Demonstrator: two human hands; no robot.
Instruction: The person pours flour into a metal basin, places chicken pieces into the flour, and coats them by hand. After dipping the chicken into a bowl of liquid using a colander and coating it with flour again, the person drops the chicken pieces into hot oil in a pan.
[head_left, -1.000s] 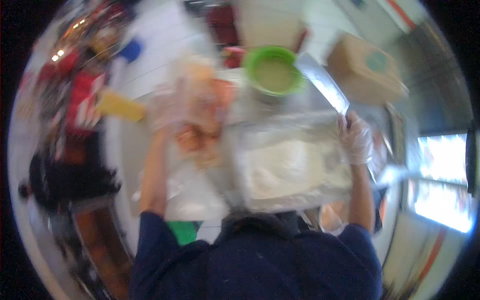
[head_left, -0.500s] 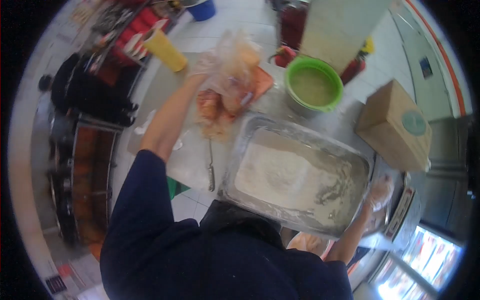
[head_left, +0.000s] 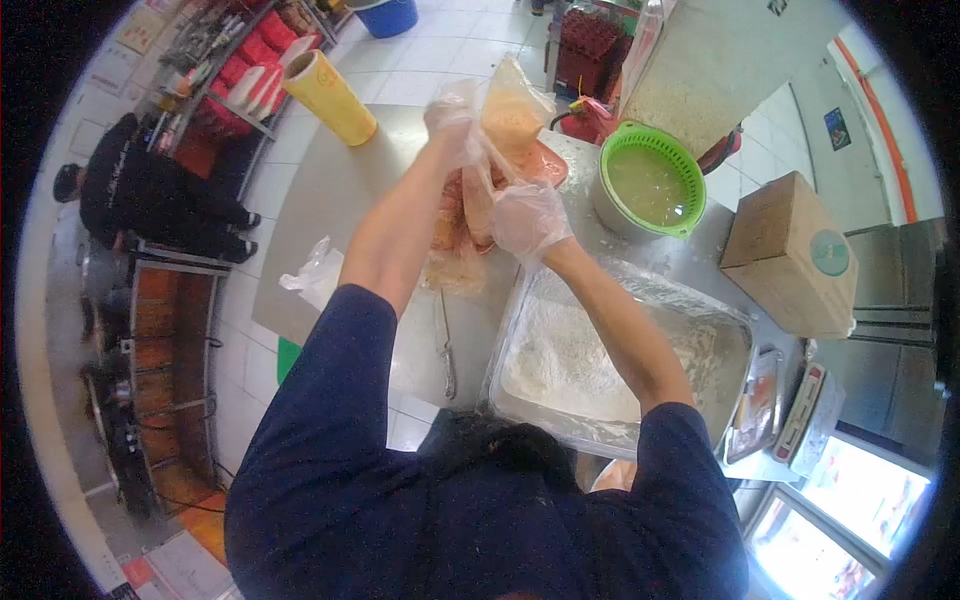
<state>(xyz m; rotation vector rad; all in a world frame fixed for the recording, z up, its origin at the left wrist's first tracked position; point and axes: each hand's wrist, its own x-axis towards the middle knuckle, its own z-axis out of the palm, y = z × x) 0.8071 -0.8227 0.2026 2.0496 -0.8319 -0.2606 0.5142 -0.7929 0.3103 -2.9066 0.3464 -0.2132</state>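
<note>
My left hand (head_left: 455,118), in a clear glove, grips the top of a clear plastic bag (head_left: 512,112) with pale orange contents. Just below it my right hand (head_left: 530,218), also gloved, is closed on the same bag's plastic. Under and around the hands lie reddish, meat-like pieces in clear plastic (head_left: 447,235), partly hidden, and a pinkish-orange tray (head_left: 547,165). A slim metal tool with a dark handle (head_left: 449,372) rests on the table nearer me. To the right stands a large metal pan (head_left: 497,350) with white powder (head_left: 555,350); my right forearm crosses over it.
Beyond the pan are a green basket in a tub (head_left: 688,140) with cloudy liquid and a cardboard box (head_left: 785,255). A yellow roll (head_left: 330,98) stands at the table's far left. White plastic (head_left: 315,272) lies on the left. Another person (head_left: 150,190) stands left, beside shelves.
My right hand has come from the pan's right edge across to the plastic bag and closed on it. My left hand stays on the bag, slightly farther right.
</note>
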